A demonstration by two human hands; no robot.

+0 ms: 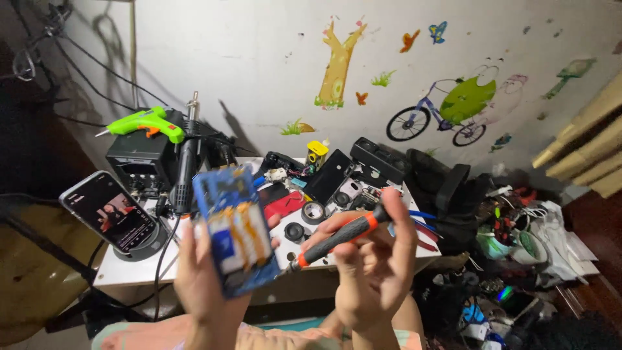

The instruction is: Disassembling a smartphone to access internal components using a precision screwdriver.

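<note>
Left hand (206,275): was gripping an opened phone (234,228) by its lower edges, raised upright above the white worktop (129,272).
Right hand (369,272): fingers were wrapped round a black-and-orange screwdriver (337,236), tip angled toward the opened phone.
Handling: opened phone looked light, stiff, pretty fragile inside; I'd say edges only.
Room: clutter crowded the worktop behind the opened phone; a second phone (110,210) stood on a stand to its left.
</note>
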